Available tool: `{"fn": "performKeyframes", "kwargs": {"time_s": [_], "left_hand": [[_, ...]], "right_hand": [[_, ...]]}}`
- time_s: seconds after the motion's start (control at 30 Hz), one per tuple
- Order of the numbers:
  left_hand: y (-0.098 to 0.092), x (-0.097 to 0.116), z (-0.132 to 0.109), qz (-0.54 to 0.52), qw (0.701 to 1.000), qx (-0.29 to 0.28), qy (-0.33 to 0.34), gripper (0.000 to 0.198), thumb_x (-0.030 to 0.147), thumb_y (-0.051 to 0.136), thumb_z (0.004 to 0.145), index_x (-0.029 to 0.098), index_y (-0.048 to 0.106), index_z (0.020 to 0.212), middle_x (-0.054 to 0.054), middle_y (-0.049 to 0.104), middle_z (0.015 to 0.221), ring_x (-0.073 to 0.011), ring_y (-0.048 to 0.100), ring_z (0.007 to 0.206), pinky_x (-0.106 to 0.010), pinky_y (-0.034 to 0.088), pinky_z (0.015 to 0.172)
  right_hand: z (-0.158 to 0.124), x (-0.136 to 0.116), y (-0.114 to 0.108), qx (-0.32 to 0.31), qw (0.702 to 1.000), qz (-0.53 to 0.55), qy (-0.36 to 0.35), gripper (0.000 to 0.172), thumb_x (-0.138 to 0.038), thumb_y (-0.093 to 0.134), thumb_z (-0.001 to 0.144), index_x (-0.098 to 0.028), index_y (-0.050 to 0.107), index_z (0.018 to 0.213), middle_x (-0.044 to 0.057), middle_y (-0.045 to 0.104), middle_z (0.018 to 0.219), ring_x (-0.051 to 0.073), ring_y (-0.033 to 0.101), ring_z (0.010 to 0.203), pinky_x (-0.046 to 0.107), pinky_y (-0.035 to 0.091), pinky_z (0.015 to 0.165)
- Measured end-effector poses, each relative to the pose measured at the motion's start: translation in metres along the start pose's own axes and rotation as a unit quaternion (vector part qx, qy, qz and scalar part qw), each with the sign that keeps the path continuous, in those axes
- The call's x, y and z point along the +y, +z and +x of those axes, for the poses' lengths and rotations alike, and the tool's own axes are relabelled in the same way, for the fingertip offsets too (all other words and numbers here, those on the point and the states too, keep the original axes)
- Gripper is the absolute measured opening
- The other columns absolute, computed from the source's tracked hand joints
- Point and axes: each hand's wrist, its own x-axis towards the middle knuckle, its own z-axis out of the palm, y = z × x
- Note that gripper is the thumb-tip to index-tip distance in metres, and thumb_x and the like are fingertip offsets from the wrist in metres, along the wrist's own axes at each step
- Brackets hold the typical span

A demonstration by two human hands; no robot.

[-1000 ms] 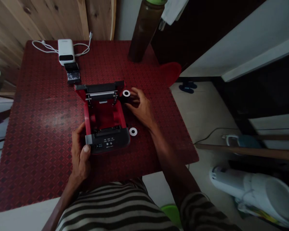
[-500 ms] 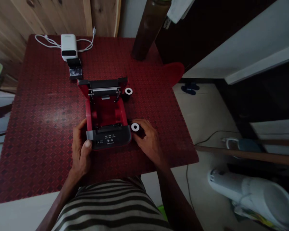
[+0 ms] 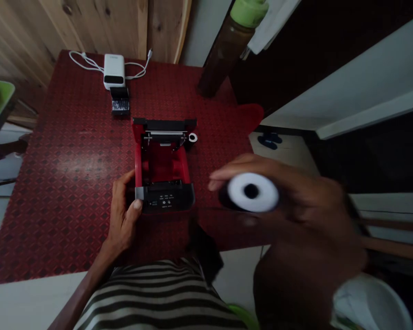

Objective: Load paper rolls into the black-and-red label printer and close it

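The left hand point(image 3: 122, 222) is grasping the front left corner of a red-and-black label printer point(image 3: 167, 197), its thumb pressing on the grey corner and its fingers curling along the side. The printer is resting on the red patterned counter point(image 3: 74, 165) with its lid standing open, and its red compartment is showing bare. The right hand point(image 3: 309, 201), blurred, is holding a dark roll with a white ring-shaped end point(image 3: 270, 193) above the counter's right side, well apart from the printer; its fingers are closing around the roll. A second roll point(image 3: 192, 137) is standing just beside the lid's right end. Farther back, a white power bank point(image 3: 114, 68) is lying with its cable point(image 3: 142, 74), and a green-capped bottle point(image 3: 223, 57) is standing at the far right.
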Motion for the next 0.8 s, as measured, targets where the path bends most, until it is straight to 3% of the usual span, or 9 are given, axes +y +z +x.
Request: {"fn": "performKeyframes", "kwargs": {"time_s": [0.07,0.13,0.3,0.47,0.6,0.8], "left_hand": [[-0.001,-0.002,-0.001,0.006,1.000,-0.005,0.011,0.068,0.071,0.054,0.120,0.027,0.062,0.170,-0.018,0.069,0.157,-0.0379,0.067,0.139,-0.057,0.060,0.116],[-0.001,-0.004,-0.001,0.011,1.000,-0.008,0.024,0.066,0.068,0.053,0.121,0.026,0.061,0.172,-0.019,0.067,0.161,-0.0386,0.065,0.144,-0.058,0.059,0.119],[-0.001,-0.007,-0.004,0.019,0.999,-0.017,0.035,0.065,0.065,0.052,0.124,0.028,0.056,0.177,-0.018,0.066,0.165,-0.0383,0.064,0.149,-0.058,0.058,0.122],[-0.001,-0.008,-0.004,0.007,0.998,-0.022,0.051,0.062,0.059,0.053,0.125,0.034,0.053,0.182,-0.015,0.062,0.173,-0.0386,0.058,0.160,-0.063,0.051,0.132],[0.001,-0.008,-0.004,0.004,0.999,-0.020,0.050,0.062,0.059,0.054,0.125,0.035,0.052,0.183,-0.015,0.061,0.176,-0.0391,0.057,0.163,-0.065,0.047,0.136],[0.002,-0.008,-0.006,-0.004,0.999,-0.014,0.042,0.064,0.061,0.054,0.124,0.031,0.054,0.180,-0.017,0.063,0.174,-0.0392,0.061,0.161,-0.064,0.051,0.134]], "right_hand": [[0.018,0.004,0.019,-0.087,0.996,0.016,-0.023,0.024,-0.033,0.075,0.117,-0.034,0.080,0.140,0.002,0.089,0.122,0.027,0.086,0.107,0.044,0.073,0.093],[0.034,0.007,0.047,-0.124,0.991,-0.034,-0.024,0.026,-0.017,0.072,0.114,-0.026,0.078,0.138,0.007,0.089,0.128,0.030,0.084,0.117,0.048,0.069,0.105],[0.059,0.001,0.101,-0.224,0.943,-0.243,0.023,0.032,0.003,0.066,0.108,-0.018,0.079,0.128,0.015,0.088,0.115,0.034,0.082,0.114,0.046,0.061,0.102],[0.076,-0.004,0.112,-0.265,0.925,-0.268,0.053,0.035,0.000,0.067,0.109,-0.014,0.080,0.138,0.019,0.088,0.130,0.035,0.081,0.127,0.046,0.059,0.109],[0.090,-0.002,0.115,-0.317,0.910,-0.248,0.098,0.036,0.000,0.057,0.113,-0.018,0.085,0.127,0.016,0.088,0.132,0.030,0.084,0.115,0.040,0.060,0.096],[0.088,0.009,0.123,-0.303,0.921,-0.220,0.108,0.037,0.002,0.055,0.113,-0.019,0.086,0.116,0.014,0.088,0.123,0.028,0.084,0.108,0.038,0.060,0.093]]}}
